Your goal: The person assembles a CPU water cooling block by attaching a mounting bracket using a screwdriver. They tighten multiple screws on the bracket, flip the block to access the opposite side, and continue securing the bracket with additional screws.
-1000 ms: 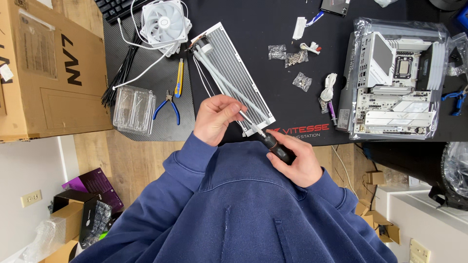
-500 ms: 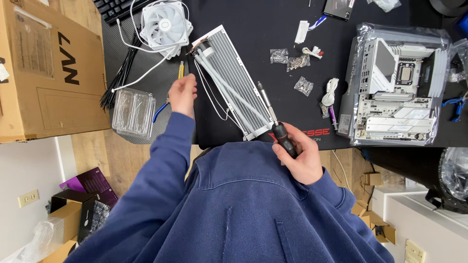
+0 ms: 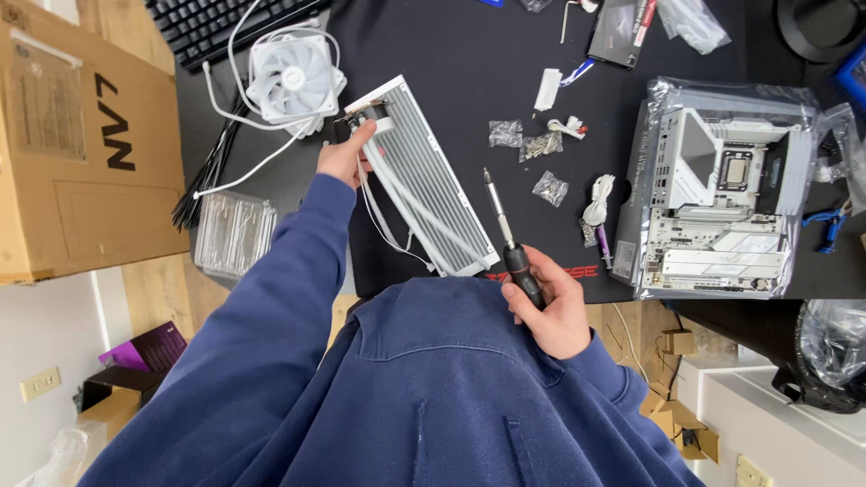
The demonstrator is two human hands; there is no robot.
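Moved since half a second ago: left hand [image 3: 341,155] has gone from the pliers at the mat's left edge to the radiator's far end, fingers now closed around the tube fittings there. Right hand [image 3: 552,305], little changed, is wrapped around the black handle of a screwdriver [image 3: 505,236], shaft pointing away over the mat, tip in the air. Radiator [image 3: 417,188]: white, long, lying diagonally on the black mat [image 3: 469,54], near end just short of the mat's near edge, tubes trailing along its left side. Fan [image 3: 294,76]: white, near the mat's far-left corner, just beyond the left hand. Screw bags [image 3: 528,144]: mid-mat, open mat between them and the radiator. Motherboard [image 3: 722,194]: in plastic wrap, at the right edge. Cardboard box [image 3: 72,144]: off the mat, far left.
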